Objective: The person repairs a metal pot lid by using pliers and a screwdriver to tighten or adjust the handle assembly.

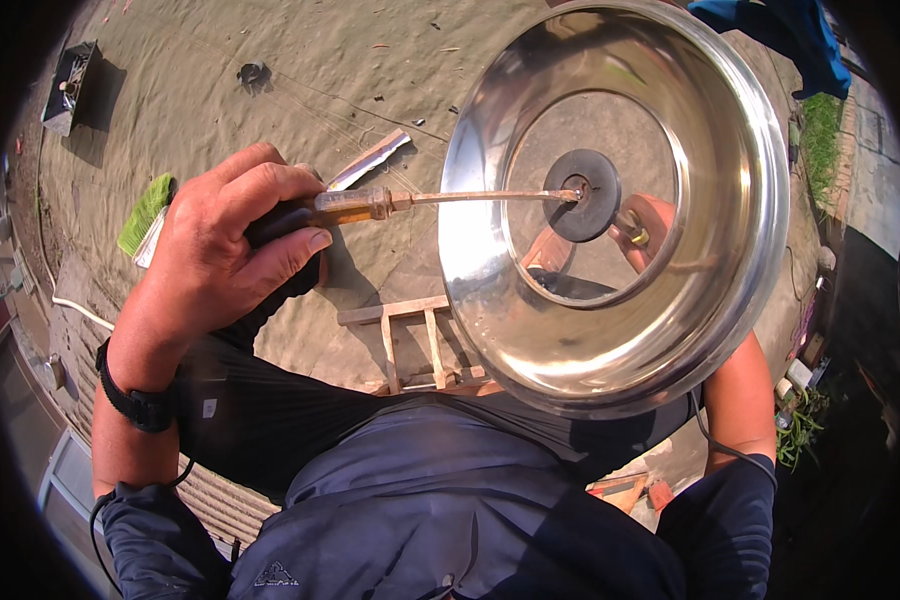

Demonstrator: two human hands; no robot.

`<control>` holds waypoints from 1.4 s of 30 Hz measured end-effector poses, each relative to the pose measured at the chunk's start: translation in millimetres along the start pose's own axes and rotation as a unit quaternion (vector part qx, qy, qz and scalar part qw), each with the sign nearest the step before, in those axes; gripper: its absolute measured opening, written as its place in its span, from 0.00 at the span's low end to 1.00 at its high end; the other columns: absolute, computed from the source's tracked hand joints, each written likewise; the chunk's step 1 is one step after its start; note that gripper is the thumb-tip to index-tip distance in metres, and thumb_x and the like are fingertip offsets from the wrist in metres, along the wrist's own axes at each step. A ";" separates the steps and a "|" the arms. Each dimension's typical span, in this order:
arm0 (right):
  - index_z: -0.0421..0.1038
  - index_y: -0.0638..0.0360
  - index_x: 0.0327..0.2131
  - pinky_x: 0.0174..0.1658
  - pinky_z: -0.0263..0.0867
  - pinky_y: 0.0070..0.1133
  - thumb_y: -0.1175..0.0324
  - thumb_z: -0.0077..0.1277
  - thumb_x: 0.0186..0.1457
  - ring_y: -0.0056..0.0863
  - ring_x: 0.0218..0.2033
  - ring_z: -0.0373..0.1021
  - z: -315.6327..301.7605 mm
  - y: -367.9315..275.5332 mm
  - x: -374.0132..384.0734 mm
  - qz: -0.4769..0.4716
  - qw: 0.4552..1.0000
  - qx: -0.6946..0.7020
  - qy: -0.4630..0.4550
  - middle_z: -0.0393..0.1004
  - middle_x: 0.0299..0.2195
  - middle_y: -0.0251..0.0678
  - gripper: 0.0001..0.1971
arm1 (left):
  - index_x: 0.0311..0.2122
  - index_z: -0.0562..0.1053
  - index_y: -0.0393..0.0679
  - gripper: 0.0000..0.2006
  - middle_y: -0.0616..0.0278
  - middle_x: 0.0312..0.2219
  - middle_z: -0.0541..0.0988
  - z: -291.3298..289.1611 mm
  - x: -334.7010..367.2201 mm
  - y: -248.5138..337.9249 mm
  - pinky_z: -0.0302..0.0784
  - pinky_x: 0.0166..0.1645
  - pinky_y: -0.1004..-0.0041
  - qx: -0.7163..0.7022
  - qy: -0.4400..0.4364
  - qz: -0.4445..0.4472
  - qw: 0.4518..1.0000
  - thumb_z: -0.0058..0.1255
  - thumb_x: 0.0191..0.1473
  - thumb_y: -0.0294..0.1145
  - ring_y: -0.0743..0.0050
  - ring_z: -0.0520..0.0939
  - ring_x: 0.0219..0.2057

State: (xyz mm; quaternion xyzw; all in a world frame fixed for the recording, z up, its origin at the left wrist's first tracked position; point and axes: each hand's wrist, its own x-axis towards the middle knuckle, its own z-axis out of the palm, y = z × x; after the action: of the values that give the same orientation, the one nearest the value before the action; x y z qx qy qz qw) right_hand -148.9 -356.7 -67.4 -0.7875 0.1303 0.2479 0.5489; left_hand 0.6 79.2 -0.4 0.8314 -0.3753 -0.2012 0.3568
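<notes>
My left hand [235, 230] is closed round the dark and amber handle of a screwdriver [490, 197], its long rusty shaft pointing right. The tip meets the screw spot in the middle of a round black knob piece [592, 225] at the centre of a pot lid [730, 200]. The lid has a wide shiny metal rim and a see-through centre, and is tilted up in front of me. Behind it, part of my right hand [648, 225] shows through the centre, fingers bent close to the knob; the rest is hidden by the metal.
Below the lid stands a small wooden stool frame [410, 312]. On the cloth-covered ground lie a silvery strip [370, 160], a green-bristled brush [148, 213], a metal box [68, 90] and a small black object [254, 75]. A blue cloth [785, 35] hangs at the far right.
</notes>
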 end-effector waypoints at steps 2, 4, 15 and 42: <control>0.70 0.64 0.43 0.37 0.70 0.20 0.74 0.58 0.57 0.23 0.33 0.71 3.4 -3.2 2.3 -0.042 0.996 -0.079 0.022 0.74 0.32 0.35 0.12 | 0.40 0.74 0.38 0.15 0.57 0.27 0.73 -0.1 0.1 0.4 0.69 0.31 0.67 0.000 -0.001 0.000 1.000 0.64 0.46 0.26 0.59 0.75 0.27; 0.71 0.63 0.42 0.37 0.69 0.21 0.73 0.58 0.56 0.24 0.32 0.71 4.3 -8.5 2.9 -0.057 0.989 -0.131 0.021 0.74 0.32 0.35 0.11 | 0.41 0.74 0.38 0.15 0.57 0.27 0.73 0.0 0.2 0.6 0.69 0.31 0.67 0.000 -0.001 0.000 1.000 0.64 0.47 0.26 0.59 0.75 0.27; 0.75 0.61 0.35 0.34 0.68 0.27 0.68 0.61 0.52 0.29 0.29 0.72 4.2 -31.9 7.5 -0.088 0.924 -0.367 -0.063 0.76 0.29 0.39 0.09 | 0.41 0.74 0.38 0.15 0.55 0.29 0.74 -0.9 0.7 -0.1 0.73 0.32 0.66 0.048 0.003 0.017 0.999 0.63 0.47 0.26 0.57 0.78 0.28; 0.71 0.57 0.31 0.35 0.69 0.34 0.72 0.57 0.42 0.44 0.34 0.72 23.7 -29.3 17.1 -0.181 0.889 -0.421 0.022 0.74 0.28 0.39 0.10 | 0.39 0.77 0.37 0.13 0.48 0.25 0.78 28.9 -9.0 -6.0 0.75 0.33 0.63 -0.109 -0.115 -0.117 0.980 0.63 0.53 0.35 0.49 0.79 0.26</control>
State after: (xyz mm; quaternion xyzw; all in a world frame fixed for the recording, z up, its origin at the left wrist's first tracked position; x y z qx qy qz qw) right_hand -126.4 -322.8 -59.6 -0.9599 -0.1188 0.1584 0.1986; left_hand -19.6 76.1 -23.4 0.7971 -0.2901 -0.3753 0.3736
